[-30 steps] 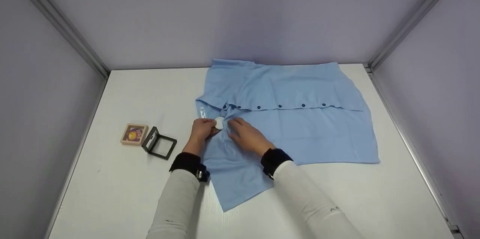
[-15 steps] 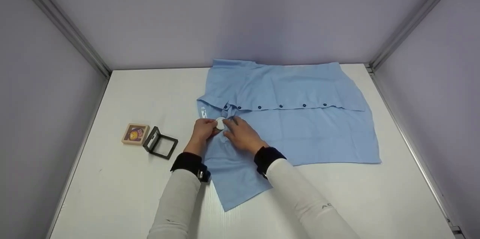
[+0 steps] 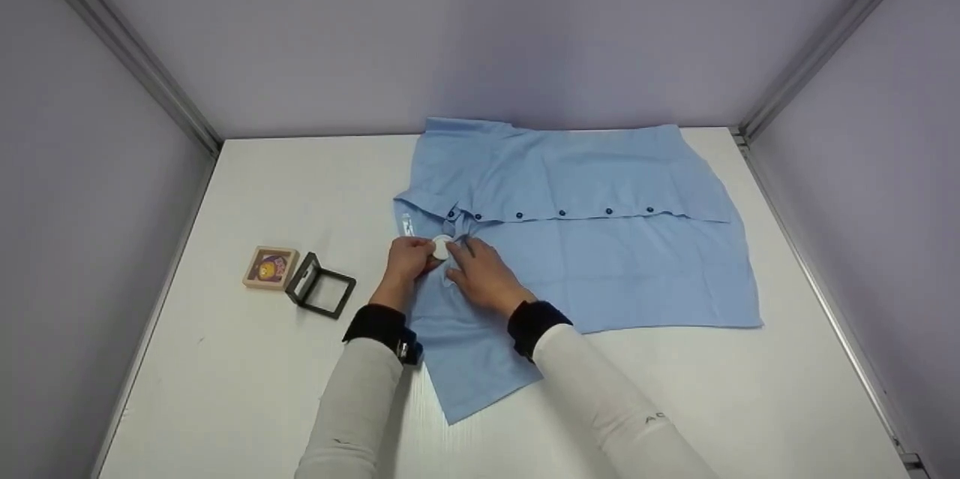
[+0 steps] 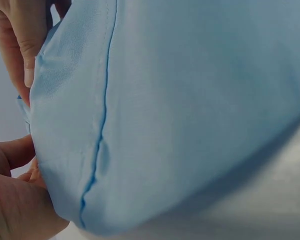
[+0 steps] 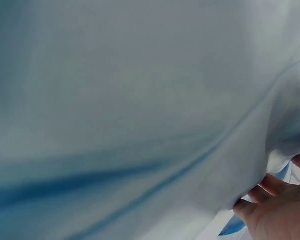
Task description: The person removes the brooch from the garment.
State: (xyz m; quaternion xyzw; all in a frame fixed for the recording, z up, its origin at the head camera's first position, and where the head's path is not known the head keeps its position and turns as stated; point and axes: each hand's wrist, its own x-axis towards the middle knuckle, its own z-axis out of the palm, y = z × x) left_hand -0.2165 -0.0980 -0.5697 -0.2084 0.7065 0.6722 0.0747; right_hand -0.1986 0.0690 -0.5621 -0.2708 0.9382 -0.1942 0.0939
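A light blue shirt (image 3: 622, 261) lies spread on the white table, its dark buttons in a row across the middle. At its collar end my left hand (image 3: 408, 260) pinches a round white disc, badge-like (image 3: 441, 247), against the cloth. My right hand (image 3: 486, 275) comes in from the other side. Its fingertips grip bunched shirt cloth and touch the disc's right edge. Shirt cloth fills most of the left wrist view, with fingers (image 4: 27, 45) at its left edge. In the right wrist view, fingers (image 5: 272, 200) bear on the cloth at lower right. The disc's underside is hidden.
Left of the shirt sits a small wooden box (image 3: 271, 268) with a cartoon figure inside. Beside it stands an open black frame (image 3: 322, 287). Grey panels (image 3: 480, 36) enclose the table (image 3: 225, 359) at the back and sides.
My right hand has moved a little left, bringing its fingertips to the disc. My left hand keeps its pinch on the disc. The shirt lies nearly as before.
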